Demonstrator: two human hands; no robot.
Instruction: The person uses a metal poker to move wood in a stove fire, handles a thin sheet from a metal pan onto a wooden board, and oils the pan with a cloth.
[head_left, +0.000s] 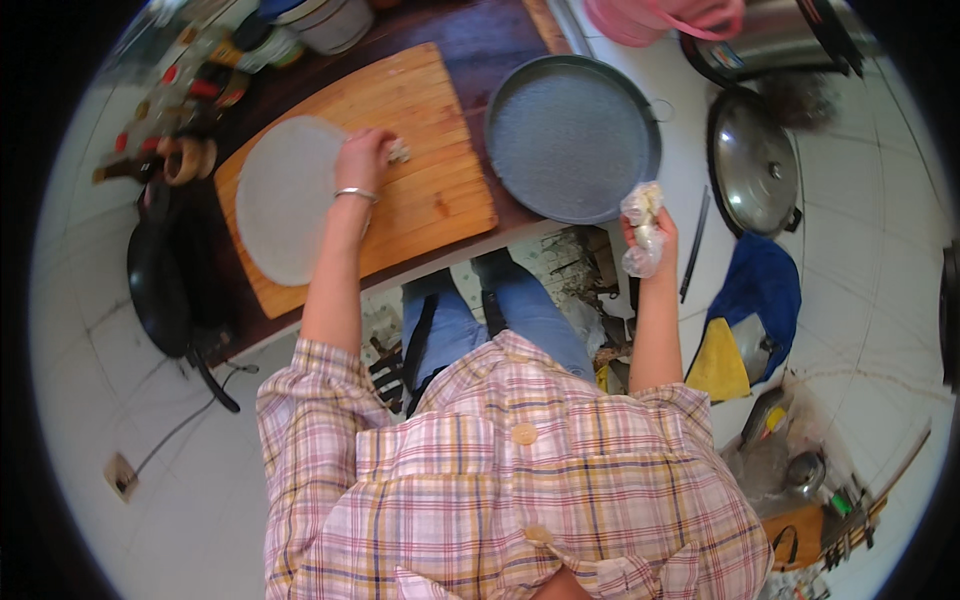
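A wooden cutting board lies on the dark tabletop, with a large, thin, pale round sheet on its left part. My left hand, a bangle at its wrist, is over the sheet's right edge; a small whitish crumbly lump shows at its fingertips. Whether the fingers grip the lump is unclear. My right hand holds a crumpled clear plastic bag with pale contents, just beyond the lower right rim of a round, dark metal pan.
Bottles and jars line the back left, beside a white bucket. A black frying pan is at the left. A metal lid, a dark stick and blue and yellow cloths lie at the right.
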